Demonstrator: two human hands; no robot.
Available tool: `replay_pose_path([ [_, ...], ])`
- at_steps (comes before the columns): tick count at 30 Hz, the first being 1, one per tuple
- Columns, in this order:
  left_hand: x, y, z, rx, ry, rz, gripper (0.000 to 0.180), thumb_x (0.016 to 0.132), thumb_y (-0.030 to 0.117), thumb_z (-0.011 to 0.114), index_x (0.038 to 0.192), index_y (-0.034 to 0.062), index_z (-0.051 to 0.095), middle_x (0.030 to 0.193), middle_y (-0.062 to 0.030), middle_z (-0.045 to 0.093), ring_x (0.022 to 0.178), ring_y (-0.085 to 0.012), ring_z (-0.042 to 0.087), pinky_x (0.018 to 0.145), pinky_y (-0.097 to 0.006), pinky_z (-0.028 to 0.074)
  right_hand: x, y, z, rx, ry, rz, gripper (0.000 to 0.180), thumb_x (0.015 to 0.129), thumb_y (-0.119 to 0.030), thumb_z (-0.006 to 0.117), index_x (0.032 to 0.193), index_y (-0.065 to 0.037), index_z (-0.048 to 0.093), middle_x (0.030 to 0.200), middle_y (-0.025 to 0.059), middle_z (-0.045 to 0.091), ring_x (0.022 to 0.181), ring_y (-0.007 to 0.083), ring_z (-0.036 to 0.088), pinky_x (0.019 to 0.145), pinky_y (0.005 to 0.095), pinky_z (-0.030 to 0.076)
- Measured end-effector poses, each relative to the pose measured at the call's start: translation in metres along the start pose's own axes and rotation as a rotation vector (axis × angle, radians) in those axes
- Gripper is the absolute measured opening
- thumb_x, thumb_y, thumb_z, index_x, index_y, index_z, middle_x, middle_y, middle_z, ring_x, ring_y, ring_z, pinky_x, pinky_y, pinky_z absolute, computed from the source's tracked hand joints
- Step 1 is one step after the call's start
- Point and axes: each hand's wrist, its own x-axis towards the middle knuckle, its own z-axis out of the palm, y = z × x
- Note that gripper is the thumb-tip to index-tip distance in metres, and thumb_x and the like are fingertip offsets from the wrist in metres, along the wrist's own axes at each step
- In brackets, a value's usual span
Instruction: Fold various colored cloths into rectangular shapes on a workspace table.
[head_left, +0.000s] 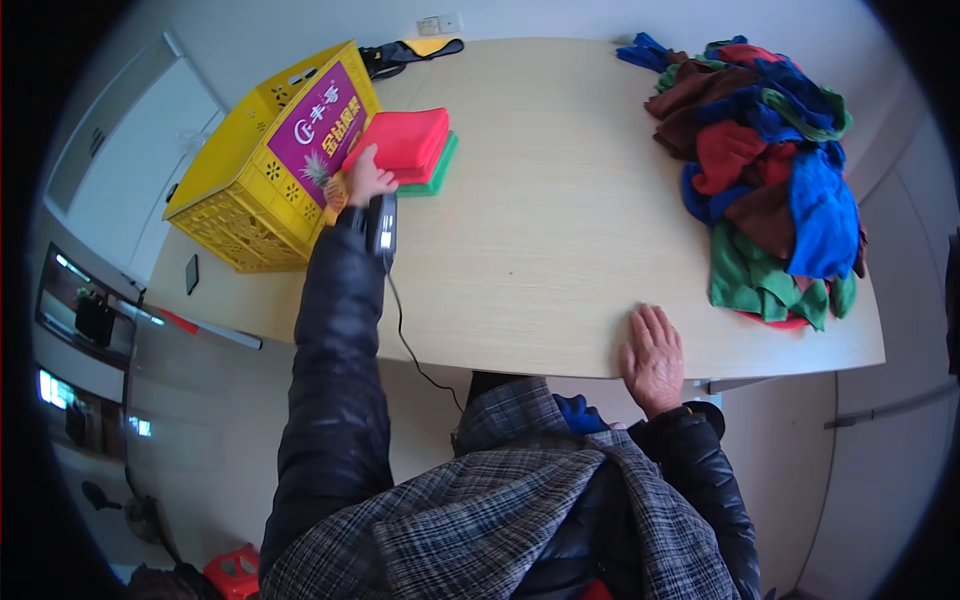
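A stack of folded red cloths [408, 140] lies on folded green cloth [440, 172] at the table's far left, beside a yellow crate. My left hand [369, 180] touches the near left corner of the red cloths. Its visible fingers are spread apart, and the others are partly hidden at the crate side. Palm down near the table's front edge, my right hand [654, 352] is open and holds nothing. To its far right is a loose heap of crumpled cloths [765, 170] in blue, red, green and brown.
The yellow plastic crate [225, 170] stands tilted in view at the left of the wooden table [520, 250]. Behind it lies a black strap [400, 58]. A dark phone-like object [192, 274] rests near the left edge. A black device [382, 228] with a cable is at my left wrist.
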Motion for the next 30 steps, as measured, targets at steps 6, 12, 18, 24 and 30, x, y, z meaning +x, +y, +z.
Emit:
replay_pose_path([
  [6, -0.367, -0.029, 0.070, 0.724, -1.053, 1.047, 0.019, 0.102, 0.022, 0.056, 0.096, 0.0074, 0.066, 0.086, -0.0033, 0.067, 0.084, -0.0128, 0.066, 0.083, -0.030, 0.052, -0.005, 0.010, 0.003, 0.058, 0.035, -0.043, 0.049, 0.090, -0.022, 0.057, 0.134, -0.001, 0.055, 0.142, 0.0175, 0.053, 0.138, 0.0374, 0.043, 0.116, 0.0491, 0.031],
  [12, -0.467, -0.054, 0.068, 0.370, -1.665, 1.488, 0.027, 0.099, 0.026, 0.054, 0.091, 0.0044, 0.066, 0.085, -0.0079, 0.068, 0.074, -0.0237, 0.067, 0.065, -0.034, 0.055, -0.008, 0.029, 0.030, 0.072, 0.196, -0.123, 0.045, 0.089, -0.019, 0.059, 0.131, -0.002, 0.056, 0.139, 0.0154, 0.055, 0.136, 0.0353, 0.045, 0.115, 0.0484, 0.033],
  [18, -0.485, -0.037, 0.066, 0.315, -1.818, 1.504, 0.025, 0.096, 0.026, 0.054, 0.090, 0.0036, 0.064, 0.084, -0.0082, 0.065, 0.073, -0.0236, 0.066, 0.063, -0.034, 0.054, -0.020, 0.032, 0.000, 0.068, 0.123, -0.082, 0.045, 0.090, -0.020, 0.060, 0.131, -0.003, 0.056, 0.140, 0.0144, 0.055, 0.135, 0.0332, 0.046, 0.114, 0.0477, 0.034],
  [24, -0.512, -0.039, 0.061, 0.246, -1.957, 1.498, 0.024, 0.092, 0.025, 0.055, 0.088, 0.0029, 0.063, 0.082, -0.0085, 0.063, 0.072, -0.0235, 0.065, 0.061, -0.034, 0.053, -0.015, 0.021, 0.006, 0.063, 0.117, -0.092, 0.043, 0.091, -0.021, 0.059, 0.131, -0.004, 0.057, 0.140, 0.0133, 0.055, 0.136, 0.0329, 0.045, 0.114, 0.0475, 0.033],
  [30, -0.536, -0.035, 0.095, 0.238, -2.008, 1.528, 0.024, 0.089, 0.025, 0.055, 0.087, 0.0021, 0.061, 0.081, -0.0088, 0.060, 0.072, -0.0234, 0.063, 0.059, -0.034, 0.052, -0.017, 0.021, 0.003, 0.030, 0.127, -0.085, 0.043, 0.091, -0.022, 0.058, 0.130, -0.004, 0.057, 0.139, 0.0124, 0.055, 0.135, 0.0321, 0.046, 0.114, 0.0468, 0.033],
])
